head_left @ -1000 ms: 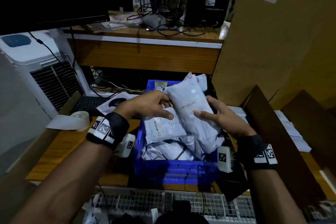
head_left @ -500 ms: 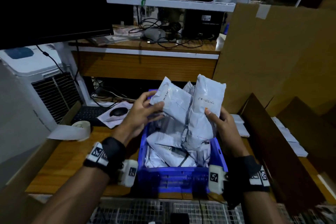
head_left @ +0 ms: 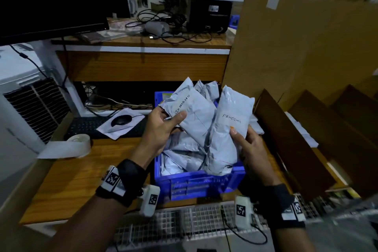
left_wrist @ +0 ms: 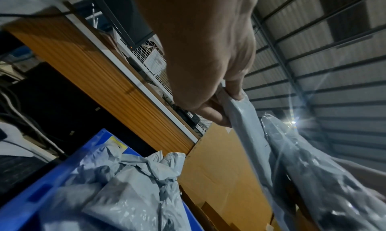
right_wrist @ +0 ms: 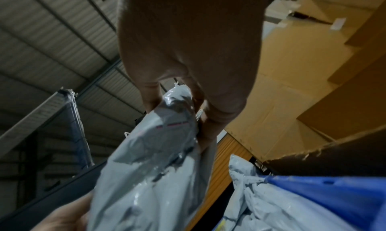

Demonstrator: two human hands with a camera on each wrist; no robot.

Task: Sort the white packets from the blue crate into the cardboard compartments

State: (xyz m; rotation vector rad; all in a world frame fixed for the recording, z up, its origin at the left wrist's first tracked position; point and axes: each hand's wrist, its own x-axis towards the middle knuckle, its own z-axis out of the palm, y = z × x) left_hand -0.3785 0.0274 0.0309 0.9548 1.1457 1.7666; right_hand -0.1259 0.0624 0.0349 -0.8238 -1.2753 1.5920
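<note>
Crinkled glossy white plastic packets (head_left: 227, 127), moulded smooth blue plastic crate (head_left: 196, 184), matt brown corrugated cardboard compartments (head_left: 290, 139), wood-grain tabletop (head_left: 86, 172) looked smooth, white wire mesh (head_left: 163, 223).

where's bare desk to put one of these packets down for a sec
The bare wooden desk between the tape roll and the blue crate is the widest free patch, under the left hand. The crate is heaped with packets. Right of it the cardboard dividers stand close, with white packets between them.
</note>
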